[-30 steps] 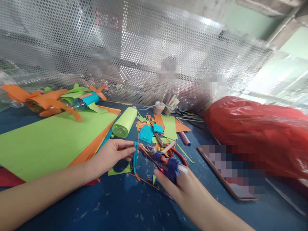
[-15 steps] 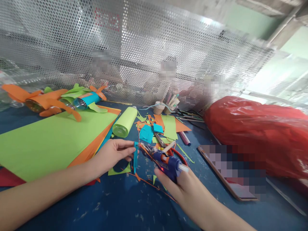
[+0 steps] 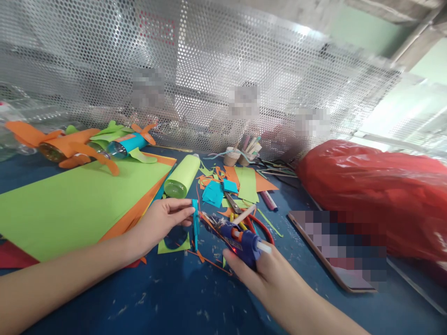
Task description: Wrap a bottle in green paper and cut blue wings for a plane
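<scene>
My left hand (image 3: 167, 216) pinches the upper end of a narrow blue paper strip (image 3: 196, 232), which hangs upright and seems to be folded or layered. Wrapped around a dark blue hot glue gun (image 3: 242, 239) is my right hand (image 3: 261, 267); a white glue stick pokes out of its back and a red light glows on its side. The gun's nozzle points left, at or very close to the strip. Behind the gun lie scissors (image 3: 256, 218) with red handles, partly hidden. A green paper piece with a round hole (image 3: 162, 249) lies under the strip.
Green and orange sheets (image 3: 77, 204) cover the left side. A green-wrapped bottle (image 3: 183, 174) lies beyond my left hand, near paper scraps (image 3: 213, 193). Wrapped bottles with paper propellers (image 3: 84, 142) lie back left. A phone (image 3: 331, 251) and red plastic bag (image 3: 377, 195) occupy the right.
The blue strip and my left hand have shifted slightly left. The glue gun has tilted and moved a little, its nozzle staying beside the strip.
</scene>
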A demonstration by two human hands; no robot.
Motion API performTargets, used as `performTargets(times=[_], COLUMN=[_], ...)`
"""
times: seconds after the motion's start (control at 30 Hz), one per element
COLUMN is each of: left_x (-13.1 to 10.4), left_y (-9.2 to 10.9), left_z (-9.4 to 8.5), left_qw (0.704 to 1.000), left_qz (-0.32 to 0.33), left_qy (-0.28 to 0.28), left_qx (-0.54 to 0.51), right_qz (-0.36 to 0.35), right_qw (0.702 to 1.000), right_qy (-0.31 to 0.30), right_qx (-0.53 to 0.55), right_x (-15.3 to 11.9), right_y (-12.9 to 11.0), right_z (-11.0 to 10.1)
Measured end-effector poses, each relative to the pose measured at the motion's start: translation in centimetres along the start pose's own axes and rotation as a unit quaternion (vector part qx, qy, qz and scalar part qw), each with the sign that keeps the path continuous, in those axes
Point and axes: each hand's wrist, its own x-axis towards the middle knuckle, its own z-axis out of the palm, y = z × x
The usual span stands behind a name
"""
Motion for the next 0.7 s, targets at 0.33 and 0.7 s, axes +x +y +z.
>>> performTargets(times=[0.33,0.7], left_x=[0.25,-0.05], left_y=[-0.28,0.34], left_z=[-0.10,-0.20], left_qw=[1.000,0.998], left_qz=[-0.003,0.033], left_qy=[-0.003,-0.024], left_qx=[-0.031,-0.038], right_qz=[0.009,0.014], right_qw=[1.000,1.000], right_qy=[-0.012,-0.016], right_qx=[0.006,0.006], right_x=[-0.03,-0.16], right_y=[-0.17,-0.38], right_z=[-0.12,-0.27])
